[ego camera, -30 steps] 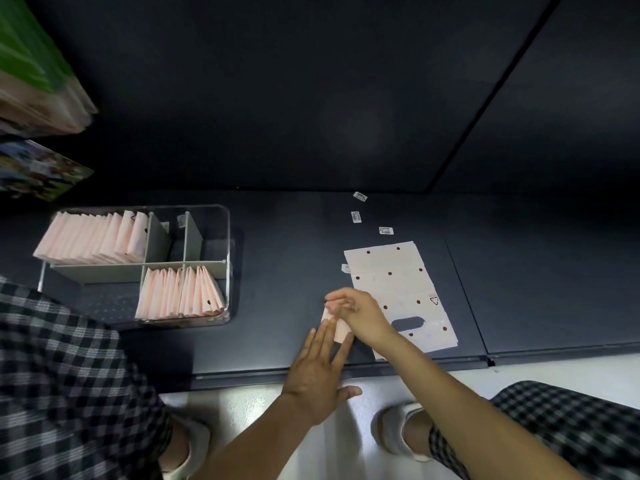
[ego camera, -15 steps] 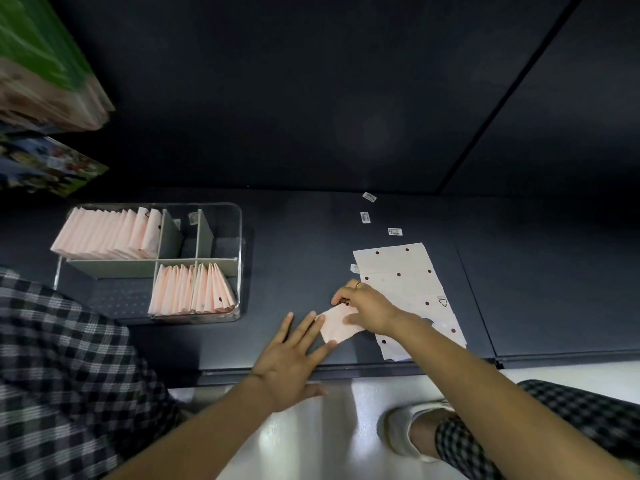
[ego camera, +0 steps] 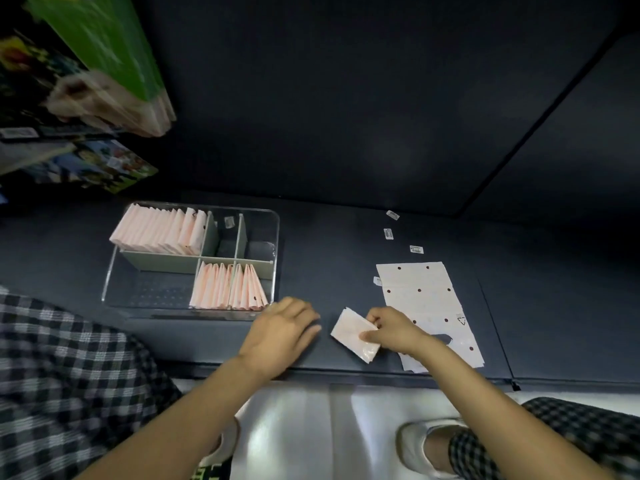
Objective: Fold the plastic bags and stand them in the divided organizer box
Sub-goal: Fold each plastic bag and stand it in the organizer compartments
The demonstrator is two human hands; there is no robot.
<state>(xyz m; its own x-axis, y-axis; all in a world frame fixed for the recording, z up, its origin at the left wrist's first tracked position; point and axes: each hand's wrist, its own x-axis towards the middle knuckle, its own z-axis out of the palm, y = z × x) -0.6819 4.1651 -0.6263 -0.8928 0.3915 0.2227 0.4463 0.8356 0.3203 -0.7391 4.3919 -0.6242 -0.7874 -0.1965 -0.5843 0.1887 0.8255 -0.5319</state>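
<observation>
1. Now pinched in the right hand [ego camera: 394,329]: folded bag [ego camera: 353,336], just above the worktop [ego camera: 329,244]; long axis slanting toward the near edge.
2. Left of it, beyond the left hand [ego camera: 285,323]: organizer box [ego camera: 277,237]; left hand nearer, seemingly loose-curled, holding nothing.
</observation>
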